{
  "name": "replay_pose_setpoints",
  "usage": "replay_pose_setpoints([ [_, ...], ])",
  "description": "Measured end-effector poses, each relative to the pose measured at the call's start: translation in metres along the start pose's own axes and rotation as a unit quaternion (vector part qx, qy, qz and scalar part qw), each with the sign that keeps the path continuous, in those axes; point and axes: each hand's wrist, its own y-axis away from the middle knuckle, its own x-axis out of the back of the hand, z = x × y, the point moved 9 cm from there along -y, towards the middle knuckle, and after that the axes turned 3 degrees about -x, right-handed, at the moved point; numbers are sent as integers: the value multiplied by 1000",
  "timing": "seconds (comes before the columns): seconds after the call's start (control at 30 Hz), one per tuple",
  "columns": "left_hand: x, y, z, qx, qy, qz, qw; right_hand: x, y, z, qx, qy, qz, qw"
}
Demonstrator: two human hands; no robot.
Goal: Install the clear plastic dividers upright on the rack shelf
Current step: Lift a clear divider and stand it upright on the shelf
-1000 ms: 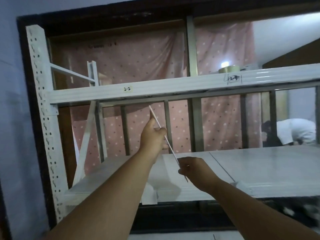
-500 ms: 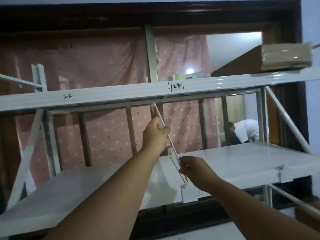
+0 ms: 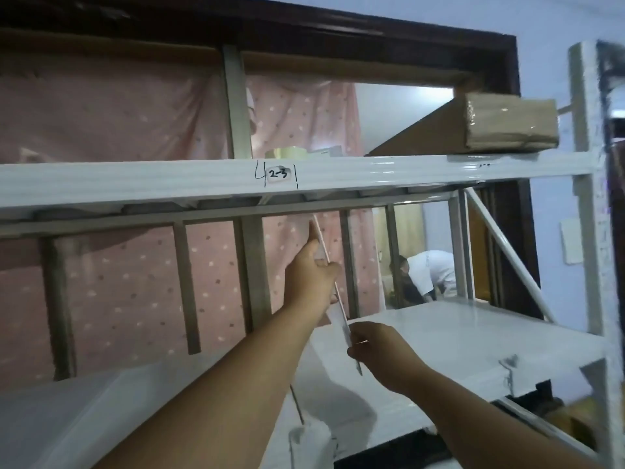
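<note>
A clear plastic divider [image 3: 340, 313] shows edge-on as a thin pale strip, tilted from the upper beam down toward the shelf. My left hand [image 3: 309, 275] grips its upper part, index finger stretched up along the edge. Lower down, my right hand [image 3: 375, 350] pinches the strip just above the white rack shelf [image 3: 456, 340]. The divider's top end sits just under the white upper beam [image 3: 372, 170], right of the "2-3" label [image 3: 278, 175]. Its bottom tip pokes out below my right hand.
A wrapped cardboard box [image 3: 507, 126] and a tape roll [image 3: 285, 153] sit on the upper level. The rack's white upright [image 3: 592, 231] and a diagonal brace [image 3: 507, 255] stand at right. Pink dotted cloth hangs behind. A person in white [image 3: 429, 272] bends over in the room beyond.
The view has swung right along the rack, from the "2-2" bay to the "2-3" bay. Both hands kept their hold on the divider and carried it rightward.
</note>
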Motion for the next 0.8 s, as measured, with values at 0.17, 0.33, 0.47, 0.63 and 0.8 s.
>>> replay_pose_setpoints([
  [0.17, -54, -42, -9, -21, -22, -34, 999, 21, -39, 37, 0, 26, 34, 999],
  [0.33, -102, -68, -9, -40, -31, -67, 996, 49, -60, 71, -11, 38, 48, 998],
  [0.47, -133, -78, -1, -50, -20, -90, 995, 73, -64, 92, -25, 47, 46, 998],
  [0.63, -174, -76, 25, -42, 23, -106, 993, 117, -62, 112, -38, 55, 46, 997],
  [0.8, -215, -58, 58, -48, 35, -101, 993, 165, -51, 132, -44, 51, 37, 997],
])
